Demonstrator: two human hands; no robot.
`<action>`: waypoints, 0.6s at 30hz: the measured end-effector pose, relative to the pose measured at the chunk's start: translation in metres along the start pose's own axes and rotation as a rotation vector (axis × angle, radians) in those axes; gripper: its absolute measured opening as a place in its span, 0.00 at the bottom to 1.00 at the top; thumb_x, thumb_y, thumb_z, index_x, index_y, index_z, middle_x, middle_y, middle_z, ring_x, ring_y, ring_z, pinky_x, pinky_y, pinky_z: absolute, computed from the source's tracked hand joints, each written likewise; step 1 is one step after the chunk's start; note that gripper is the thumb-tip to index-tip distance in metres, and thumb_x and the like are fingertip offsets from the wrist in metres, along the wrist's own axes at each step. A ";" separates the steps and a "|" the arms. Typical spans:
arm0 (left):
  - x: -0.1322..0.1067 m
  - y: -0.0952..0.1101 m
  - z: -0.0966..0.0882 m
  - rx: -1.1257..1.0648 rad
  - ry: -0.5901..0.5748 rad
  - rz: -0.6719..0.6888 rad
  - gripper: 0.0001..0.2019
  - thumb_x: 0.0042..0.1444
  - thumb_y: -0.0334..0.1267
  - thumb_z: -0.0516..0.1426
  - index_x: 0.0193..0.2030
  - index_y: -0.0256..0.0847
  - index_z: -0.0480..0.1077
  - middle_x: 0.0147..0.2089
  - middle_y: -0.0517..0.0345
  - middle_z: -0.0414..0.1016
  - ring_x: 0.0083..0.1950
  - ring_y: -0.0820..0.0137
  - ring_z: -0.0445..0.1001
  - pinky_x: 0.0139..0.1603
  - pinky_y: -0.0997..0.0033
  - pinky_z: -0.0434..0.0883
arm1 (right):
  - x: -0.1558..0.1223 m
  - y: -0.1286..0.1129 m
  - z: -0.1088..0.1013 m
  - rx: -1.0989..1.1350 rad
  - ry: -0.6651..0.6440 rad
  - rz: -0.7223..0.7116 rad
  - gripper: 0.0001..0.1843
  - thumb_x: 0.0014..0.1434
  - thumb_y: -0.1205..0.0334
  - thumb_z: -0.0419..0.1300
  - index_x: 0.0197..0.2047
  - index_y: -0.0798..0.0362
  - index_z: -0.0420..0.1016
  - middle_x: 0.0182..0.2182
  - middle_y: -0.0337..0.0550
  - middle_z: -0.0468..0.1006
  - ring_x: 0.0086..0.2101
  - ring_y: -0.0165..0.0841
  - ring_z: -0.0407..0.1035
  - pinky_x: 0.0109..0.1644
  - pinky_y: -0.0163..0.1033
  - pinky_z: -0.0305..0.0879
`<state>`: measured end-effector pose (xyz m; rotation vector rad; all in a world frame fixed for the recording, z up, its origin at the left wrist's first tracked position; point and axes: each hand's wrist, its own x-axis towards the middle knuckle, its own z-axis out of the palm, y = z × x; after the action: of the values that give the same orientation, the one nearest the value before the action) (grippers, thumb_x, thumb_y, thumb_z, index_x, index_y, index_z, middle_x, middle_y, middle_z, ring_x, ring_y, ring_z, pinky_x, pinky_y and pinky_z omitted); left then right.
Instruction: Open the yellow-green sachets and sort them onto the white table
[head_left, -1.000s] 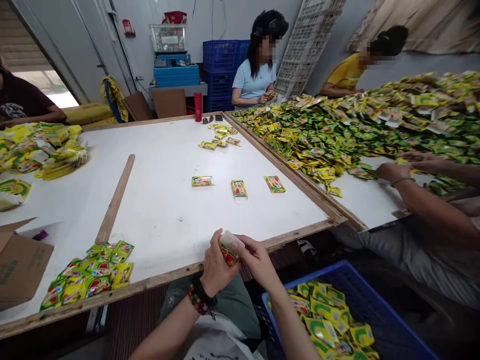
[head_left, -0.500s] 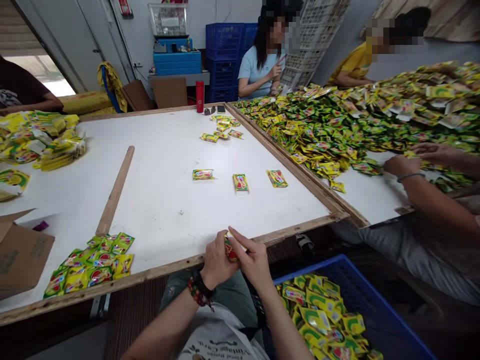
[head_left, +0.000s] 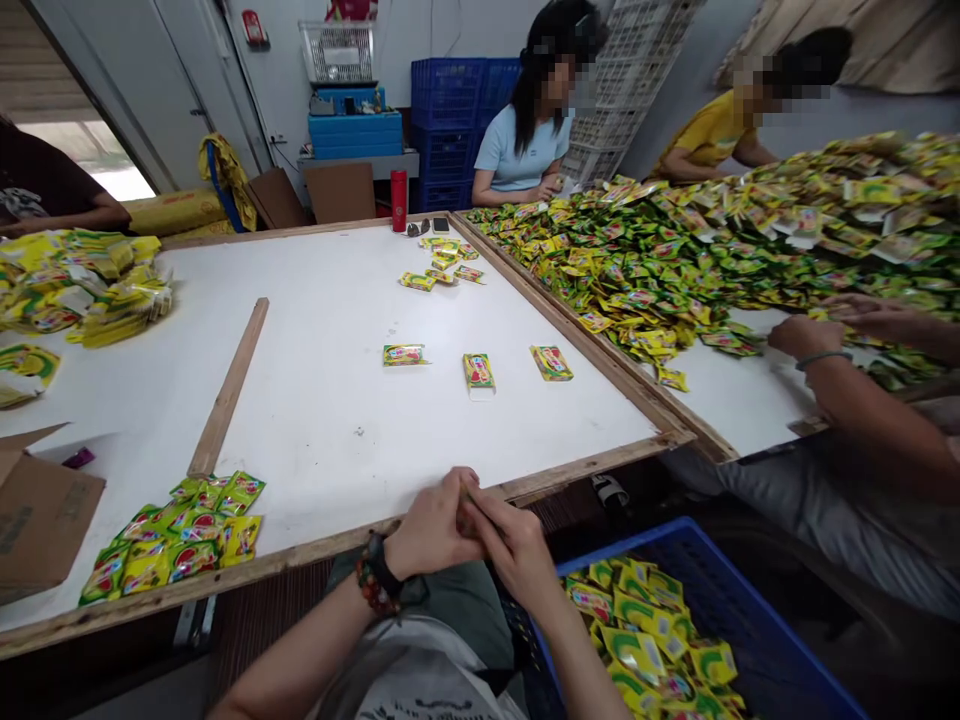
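Close to the table's front edge, my left hand (head_left: 435,528) and my right hand (head_left: 511,545) meet, fingers closed around a small printed box (head_left: 466,516). Fingers cover nearly all of that box. Farther up the white table, three similar yellow-green boxes lie apart: a left box (head_left: 403,355), a middle box (head_left: 478,372) with its end flap open toward me, and a right box (head_left: 552,363). A heap of small green and yellow packets (head_left: 176,540) rests at the front left.
A wooden strip (head_left: 232,385) lies on the table, near a cardboard box (head_left: 49,515). Several boxes (head_left: 442,262) sit at the back by a red flask (head_left: 399,202). Beside my right arm stands a blue crate (head_left: 750,590) of packets. Beyond the wooden divider (head_left: 570,325), co-workers sit around a large pile (head_left: 675,250).
My hands have closed further over the small box, hiding its printed face that showed before. The co-worker in light blue has lowered a raised hand.
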<state>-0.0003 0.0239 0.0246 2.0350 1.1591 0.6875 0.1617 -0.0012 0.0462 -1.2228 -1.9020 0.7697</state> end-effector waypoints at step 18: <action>0.138 -0.066 -0.106 0.479 0.061 -0.250 0.21 0.53 0.40 0.59 0.52 0.35 0.62 0.50 0.44 0.71 0.49 0.59 0.73 0.49 0.65 0.68 | -0.027 0.040 -0.033 -0.046 0.084 0.357 0.25 0.59 0.46 0.56 0.52 0.52 0.78 0.49 0.51 0.79 0.50 0.48 0.74 0.54 0.51 0.70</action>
<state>-0.0470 0.2020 0.0549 2.2019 1.7074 0.3715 0.2161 -0.0078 0.0254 -1.6237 -1.6625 0.8454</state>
